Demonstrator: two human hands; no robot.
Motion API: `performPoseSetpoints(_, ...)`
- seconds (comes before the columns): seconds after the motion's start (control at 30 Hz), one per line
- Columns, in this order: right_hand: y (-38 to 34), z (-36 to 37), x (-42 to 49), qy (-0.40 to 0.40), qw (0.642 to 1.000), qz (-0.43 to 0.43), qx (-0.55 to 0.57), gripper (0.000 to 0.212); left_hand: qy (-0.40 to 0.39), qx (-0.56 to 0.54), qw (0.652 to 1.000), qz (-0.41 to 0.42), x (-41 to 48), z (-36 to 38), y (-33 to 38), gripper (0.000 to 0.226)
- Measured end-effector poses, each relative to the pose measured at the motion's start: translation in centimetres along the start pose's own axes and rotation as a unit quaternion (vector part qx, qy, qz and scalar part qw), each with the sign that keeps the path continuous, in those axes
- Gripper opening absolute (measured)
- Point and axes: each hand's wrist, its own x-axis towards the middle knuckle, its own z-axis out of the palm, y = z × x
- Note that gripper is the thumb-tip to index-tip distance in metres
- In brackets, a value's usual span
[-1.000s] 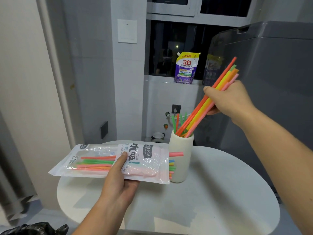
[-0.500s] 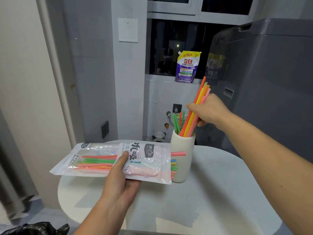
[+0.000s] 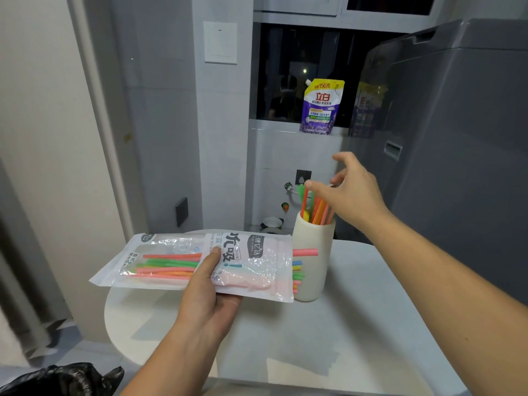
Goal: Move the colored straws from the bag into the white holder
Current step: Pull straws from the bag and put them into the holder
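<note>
Left hand (image 3: 208,298) is gripping the bag (image 3: 257,270) mid-length, thumb pressing on top, fingers curling underneath. Right hand (image 3: 348,192) is hovering with fingers spread, holding nothing, just above the straws (image 3: 317,208) standing in the white holder (image 3: 313,252), centre-right of frame. Can't tell whether the thumb tip is touching a straw top. Bagged straws (image 3: 168,267) are lying with their long axis running left-right across the frame. Their ends are poking out of the open mouth at right, just in front of the holder. Mouth is sitting below and slightly left of the right hand, making it the nearer one. Next grab is likely calling for a rightward pull along that axis.
</note>
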Motion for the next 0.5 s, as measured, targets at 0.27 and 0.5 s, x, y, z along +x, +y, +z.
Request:
performPoseSetpoints(0.27,0.0,0.1,-2.4,-0.094,0.989,-0.067,-0.093,0.052,0.008,0.0,1.0,-0.008,-0.2,0.1,0.2,0.031)
performPoseSetpoints(0.5,-0.6,-0.1,-7.8,0.077,0.991,-0.007,0.112,0.043,0.01,0.002,1.0,0.002,-0.2,0.1,0.6,0.021)
